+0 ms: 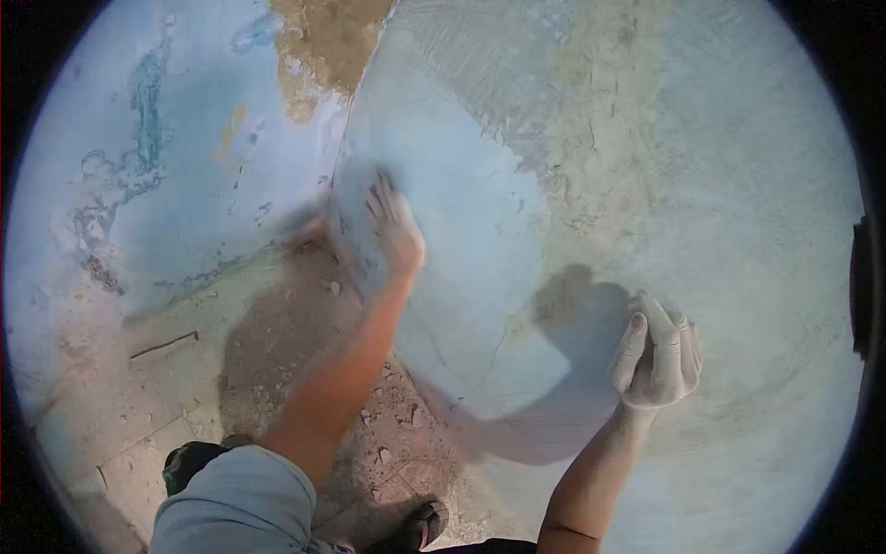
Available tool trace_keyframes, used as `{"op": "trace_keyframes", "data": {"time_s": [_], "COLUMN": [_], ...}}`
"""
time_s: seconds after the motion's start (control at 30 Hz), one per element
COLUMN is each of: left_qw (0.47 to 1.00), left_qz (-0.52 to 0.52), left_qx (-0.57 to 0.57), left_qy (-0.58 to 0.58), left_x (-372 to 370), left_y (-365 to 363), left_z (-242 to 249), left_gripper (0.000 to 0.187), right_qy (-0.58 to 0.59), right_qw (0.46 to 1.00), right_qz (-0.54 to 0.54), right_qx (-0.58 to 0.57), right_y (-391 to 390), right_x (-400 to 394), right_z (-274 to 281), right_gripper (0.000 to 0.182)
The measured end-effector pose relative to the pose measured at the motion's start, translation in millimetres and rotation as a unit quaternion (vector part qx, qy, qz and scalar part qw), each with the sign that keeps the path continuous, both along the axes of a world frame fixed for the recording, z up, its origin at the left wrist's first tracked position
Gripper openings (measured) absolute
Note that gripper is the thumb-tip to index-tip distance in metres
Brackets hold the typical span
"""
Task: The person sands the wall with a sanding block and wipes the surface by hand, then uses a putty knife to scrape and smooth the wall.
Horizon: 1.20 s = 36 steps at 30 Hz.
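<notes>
My left hand [397, 226] reaches up to the plastered wall [471, 231] close to its inner corner, its fingers stretched out over the pale blue surface. Coated in whitish dust, my right hand [657, 355] is raised before the wall on the right. Its fingers curl in toward the thumb, and I cannot tell what is inside them, if anything. A shadow from this hand falls on the plaster just to its left.
The adjoining wall [203, 194] on the left has peeling blue and white paint and a bare brown patch [332, 46]. Below lies a dusty floor [268, 360] with plaster crumbs and a thin dark rod [164, 345]. A shoe [426, 524] of mine shows at the bottom.
</notes>
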<state>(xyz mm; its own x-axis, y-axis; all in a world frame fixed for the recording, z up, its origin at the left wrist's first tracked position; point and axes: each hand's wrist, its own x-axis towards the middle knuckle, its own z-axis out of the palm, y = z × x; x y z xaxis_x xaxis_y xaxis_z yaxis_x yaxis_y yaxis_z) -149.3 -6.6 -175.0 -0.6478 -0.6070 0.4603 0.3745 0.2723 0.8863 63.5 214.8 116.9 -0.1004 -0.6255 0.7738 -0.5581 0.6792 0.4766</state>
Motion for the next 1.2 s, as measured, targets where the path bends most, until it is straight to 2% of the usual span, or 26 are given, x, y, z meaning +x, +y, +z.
{"op": "trace_keyframes", "data": {"time_s": [0.07,0.1,0.17,0.23,0.33,0.37,0.4,0.47,0.57,0.63,0.7,0.73,0.77,0.8,0.87,0.97,1.03,1.07,1.1,1.13,1.2], "left_qw": [0.995,0.990,0.973,0.923,0.935,0.953,0.975,0.986,0.996,0.995,0.998,0.989,0.988,0.978,0.954,0.923,0.954,0.953,0.984,0.986,0.996], "left_qz": [-0.018,-0.044,-0.141,-0.268,-0.236,-0.212,-0.143,0.002,0.018,0.010,-0.043,-0.027,-0.080,-0.115,-0.162,-0.141,-0.115,-0.023,-0.007,0.007,0.005], "left_qx": [-0.063,-0.129,-0.155,-0.254,-0.231,-0.189,-0.161,-0.165,0.000,-0.006,-0.041,-0.144,-0.128,-0.174,-0.231,-0.333,-0.275,-0.297,-0.168,-0.165,-0.091], "left_qy": [0.069,0.028,0.097,0.110,0.131,0.106,0.050,0.003,0.092,0.099,0.034,0.026,0.026,0.017,0.100,0.129,0.039,0.048,0.050,-0.006,0.025], "left_x": [73,103,169,224,206,187,165,82,-10,-4,61,84,123,155,195,167,128,97,72,24,8], "left_y": [38,67,133,158,153,143,125,55,-7,-19,22,53,83,111,141,111,74,42,20,-3,-16], "left_z": [55,59,55,48,46,44,60,76,60,84,99,88,88,77,62,59,81,93,105,91,111], "left_gripper": [0.062,0.062,0.065,0.061,0.058,0.058,0.060,0.059,0.061,0.062,0.063,0.063,0.062,0.063,0.065,0.062,0.060,0.061,0.065,0.068,0.069], "right_qy": [0.005,0.006,0.005,0.011,-0.001,-0.011,-0.021,-0.042,-0.067,-0.075,-0.078,-0.079,-0.077,-0.077,-0.077,-0.076,-0.048,-0.035,-0.029,-0.028,-0.020], "right_qw": [1.000,1.000,0.999,0.999,0.999,0.999,0.999,0.998,0.996,0.997,0.996,0.996,0.995,0.994,0.991,0.991,0.991,0.991,0.989,0.990,0.992], "right_qz": [-0.005,-0.003,-0.002,-0.002,0.010,0.011,0.009,0.003,-0.005,0.007,0.020,0.026,0.035,0.043,0.059,0.066,0.085,0.090,0.086,0.073,0.054], "right_qx": [-0.019,-0.031,-0.044,-0.044,-0.038,-0.037,-0.038,-0.047,-0.051,-0.033,-0.040,-0.042,-0.049,-0.059,-0.087,-0.089,-0.091,-0.096,-0.114,-0.114,-0.111], "right_y": [-1,-2,-3,-3,3,5,9,14,14,13,11,10,8,5,-2,-5,10,16,22,27,37], "right_x": [-1,-3,-3,-6,-3,-1,2,9,21,20,16,13,9,5,3,8,12,15,20,25,36], "right_z": [-2,-2,-4,-2,-3,-4,-5,-6,-9,-10,-11,-10,-8,-7,-6,11,16,17,16,16,19], "right_gripper": [0.012,0.013,0.013,0.013,0.013,0.013,0.012,0.012,0.011,0.012,0.012,0.013,0.012,0.012,0.012,0.014,0.017,0.018,0.019,0.020,0.021]}}
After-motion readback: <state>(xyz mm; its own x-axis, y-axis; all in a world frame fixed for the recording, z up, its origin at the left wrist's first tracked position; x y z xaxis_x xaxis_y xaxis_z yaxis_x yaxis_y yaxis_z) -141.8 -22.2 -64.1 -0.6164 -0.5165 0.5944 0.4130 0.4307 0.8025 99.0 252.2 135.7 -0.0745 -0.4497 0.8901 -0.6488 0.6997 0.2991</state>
